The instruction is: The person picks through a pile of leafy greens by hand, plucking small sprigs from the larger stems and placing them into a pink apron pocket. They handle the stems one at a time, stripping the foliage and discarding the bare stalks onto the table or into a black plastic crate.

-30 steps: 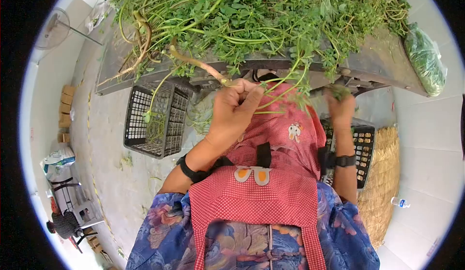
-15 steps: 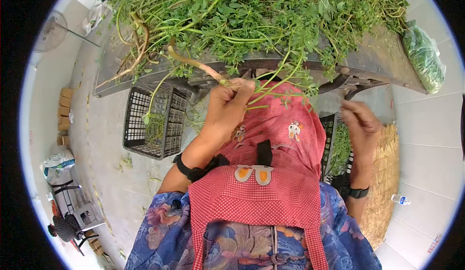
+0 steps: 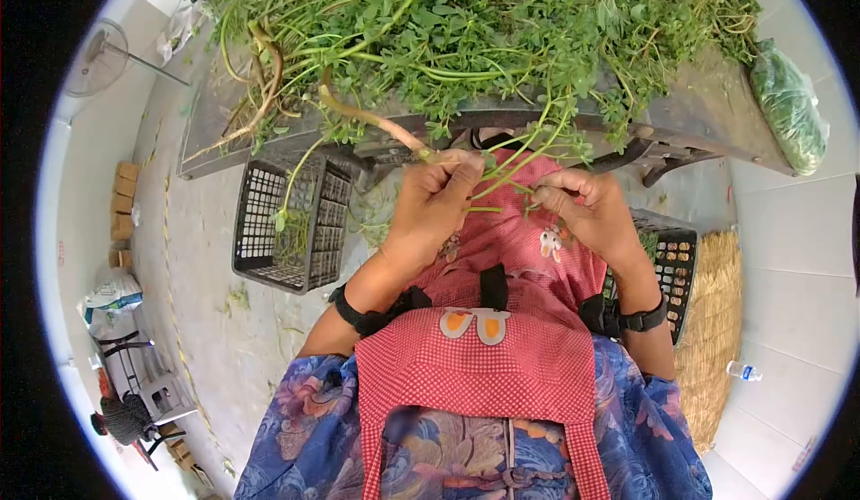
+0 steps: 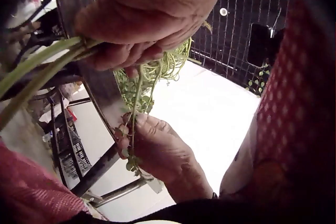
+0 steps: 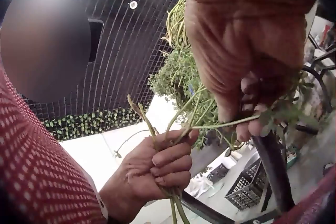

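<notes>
In the head view, my left hand point(image 3: 430, 209) grips a purslane plant by its branching stems, in front of the apron. The plant's thick reddish stem point(image 3: 372, 122) slants up toward the table, and thin leafy branches point(image 3: 537, 146) spread toward the right. Close beside it, my right hand point(image 3: 587, 213) pinches one thin branch between thumb and fingers. From the right wrist view, that green stem point(image 5: 226, 125) runs between both hands, with leaves below the right fingers. A large purslane pile point(image 3: 502, 38) covers the table just beyond.
The dark table point(image 3: 708, 128) has its edge just beyond my hands. Black crates stand on the floor at left point(image 3: 324, 231) and right point(image 3: 676, 271). A bag of greens point(image 3: 790, 110) hangs at the right corner. Straw matting point(image 3: 712, 321) lies beside a bottle point(image 3: 743, 371).
My right hand swung out to the right over the crate, then came back beside the left hand and took a thin branch. The left hand kept its grip nearly in place.
</notes>
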Demonstrator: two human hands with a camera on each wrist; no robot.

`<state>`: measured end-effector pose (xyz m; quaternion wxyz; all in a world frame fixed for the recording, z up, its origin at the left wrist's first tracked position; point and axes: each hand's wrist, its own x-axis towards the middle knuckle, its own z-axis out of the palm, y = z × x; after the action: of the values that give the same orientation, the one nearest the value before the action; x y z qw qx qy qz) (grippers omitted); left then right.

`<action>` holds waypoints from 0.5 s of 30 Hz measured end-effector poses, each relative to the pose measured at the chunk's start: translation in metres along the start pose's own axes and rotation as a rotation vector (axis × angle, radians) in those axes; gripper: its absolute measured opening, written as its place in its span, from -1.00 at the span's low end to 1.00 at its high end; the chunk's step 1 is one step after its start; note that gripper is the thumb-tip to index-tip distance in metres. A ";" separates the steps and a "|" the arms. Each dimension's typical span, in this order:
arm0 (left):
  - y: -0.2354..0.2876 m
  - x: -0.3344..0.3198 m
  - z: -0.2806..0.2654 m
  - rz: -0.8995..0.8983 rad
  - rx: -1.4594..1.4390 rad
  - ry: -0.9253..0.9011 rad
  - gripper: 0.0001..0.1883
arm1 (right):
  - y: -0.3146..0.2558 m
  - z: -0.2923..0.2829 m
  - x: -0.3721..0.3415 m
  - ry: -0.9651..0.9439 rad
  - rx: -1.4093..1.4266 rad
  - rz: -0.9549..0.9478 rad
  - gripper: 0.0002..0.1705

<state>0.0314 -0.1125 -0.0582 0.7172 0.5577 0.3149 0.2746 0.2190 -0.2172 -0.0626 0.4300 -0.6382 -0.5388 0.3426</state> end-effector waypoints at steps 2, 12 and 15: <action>0.001 -0.002 0.005 0.009 0.019 -0.003 -0.80 | -0.002 0.001 0.003 0.135 -0.239 -0.104 -0.83; 0.012 -0.006 0.005 0.000 0.049 -0.126 -0.85 | -0.003 0.001 0.024 -0.126 1.068 0.285 -0.76; 0.015 -0.006 0.013 0.003 -0.020 -0.126 -0.88 | -0.004 0.013 0.027 -0.167 1.153 0.287 -0.73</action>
<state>0.0367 -0.1214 -0.0409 0.7407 0.5672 0.2656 0.2429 0.2110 -0.1883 -0.0635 0.6127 -0.3391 -0.2065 0.6833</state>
